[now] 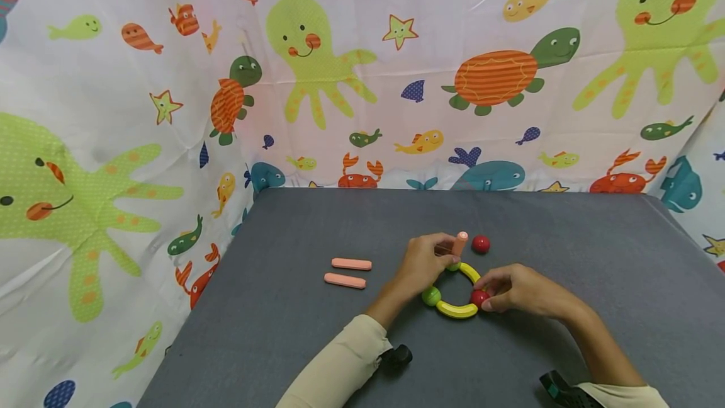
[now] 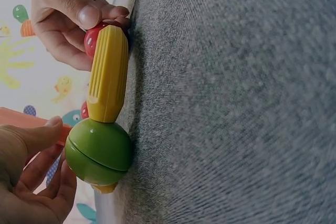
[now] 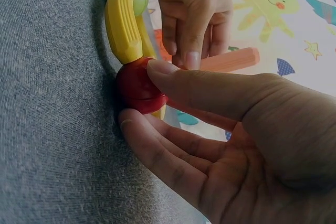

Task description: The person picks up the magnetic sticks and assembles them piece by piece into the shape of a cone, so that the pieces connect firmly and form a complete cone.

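A partial ring of yellow curved pieces (image 1: 456,310) joined by green balls (image 1: 431,296) lies on the grey table (image 1: 566,238). My right hand (image 1: 486,296) pinches the red ball (image 1: 479,298) at the ring's right end between thumb and fingers; in the right wrist view the red ball (image 3: 137,87) sits under a yellow piece (image 3: 123,24). My left hand (image 1: 444,258) holds a pink stick (image 1: 460,243) upright at the ring's far side, beside a green ball (image 2: 100,150). A loose red ball (image 1: 481,244) rests just behind.
Two more pink sticks (image 1: 351,264) (image 1: 345,280) lie side by side to the left of my hands. A sea-animal patterned cloth (image 1: 362,80) hangs behind and to both sides of the table.
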A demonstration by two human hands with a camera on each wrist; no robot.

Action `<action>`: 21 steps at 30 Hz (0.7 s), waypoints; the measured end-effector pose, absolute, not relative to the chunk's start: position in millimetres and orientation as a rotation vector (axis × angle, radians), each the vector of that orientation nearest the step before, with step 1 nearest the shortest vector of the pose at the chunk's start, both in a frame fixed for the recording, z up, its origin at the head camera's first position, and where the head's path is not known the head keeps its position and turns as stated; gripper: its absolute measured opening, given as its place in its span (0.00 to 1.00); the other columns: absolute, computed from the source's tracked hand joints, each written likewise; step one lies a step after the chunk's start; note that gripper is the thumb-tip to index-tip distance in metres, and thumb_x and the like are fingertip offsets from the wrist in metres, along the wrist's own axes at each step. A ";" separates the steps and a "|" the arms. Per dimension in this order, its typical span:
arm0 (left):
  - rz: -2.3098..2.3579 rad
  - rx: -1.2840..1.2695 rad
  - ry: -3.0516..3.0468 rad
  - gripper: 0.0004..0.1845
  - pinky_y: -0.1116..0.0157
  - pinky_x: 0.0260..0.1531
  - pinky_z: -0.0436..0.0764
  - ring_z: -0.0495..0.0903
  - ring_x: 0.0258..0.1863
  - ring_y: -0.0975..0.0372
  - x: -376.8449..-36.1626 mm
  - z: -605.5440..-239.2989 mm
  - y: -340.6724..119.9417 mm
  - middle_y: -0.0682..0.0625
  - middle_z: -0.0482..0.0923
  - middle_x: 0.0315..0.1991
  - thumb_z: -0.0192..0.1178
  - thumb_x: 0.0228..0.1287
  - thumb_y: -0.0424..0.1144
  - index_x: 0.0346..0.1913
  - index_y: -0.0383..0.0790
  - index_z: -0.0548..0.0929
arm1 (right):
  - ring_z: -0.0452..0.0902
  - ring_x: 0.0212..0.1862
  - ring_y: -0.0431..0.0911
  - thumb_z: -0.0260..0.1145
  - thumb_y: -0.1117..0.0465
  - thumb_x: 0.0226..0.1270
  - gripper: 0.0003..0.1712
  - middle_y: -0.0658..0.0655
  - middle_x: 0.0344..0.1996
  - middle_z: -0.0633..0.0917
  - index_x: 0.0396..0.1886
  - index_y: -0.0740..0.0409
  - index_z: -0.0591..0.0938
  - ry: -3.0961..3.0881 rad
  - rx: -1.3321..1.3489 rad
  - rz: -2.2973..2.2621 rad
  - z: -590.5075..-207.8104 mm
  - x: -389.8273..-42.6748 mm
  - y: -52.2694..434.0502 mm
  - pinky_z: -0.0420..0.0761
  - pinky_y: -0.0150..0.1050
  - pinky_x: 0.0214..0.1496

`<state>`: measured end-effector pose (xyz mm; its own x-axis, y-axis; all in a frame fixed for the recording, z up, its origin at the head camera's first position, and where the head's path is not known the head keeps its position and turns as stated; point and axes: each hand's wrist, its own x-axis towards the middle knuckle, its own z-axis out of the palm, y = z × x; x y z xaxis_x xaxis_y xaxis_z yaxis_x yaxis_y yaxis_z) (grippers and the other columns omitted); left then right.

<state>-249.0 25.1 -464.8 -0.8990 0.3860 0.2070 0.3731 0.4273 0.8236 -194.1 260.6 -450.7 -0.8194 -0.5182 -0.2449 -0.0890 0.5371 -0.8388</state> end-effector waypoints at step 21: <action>1.482 0.708 2.664 0.15 0.72 0.49 0.84 0.89 0.48 0.64 -246.2 -465.6 21.8 0.49 0.91 0.51 0.73 0.69 0.36 0.56 0.40 0.89 | 0.81 0.44 0.49 0.74 0.59 0.71 0.19 0.57 0.45 0.87 0.57 0.64 0.87 2.310 -0.507 -1.228 -449.4 -193.6 260.7 0.84 0.37 0.42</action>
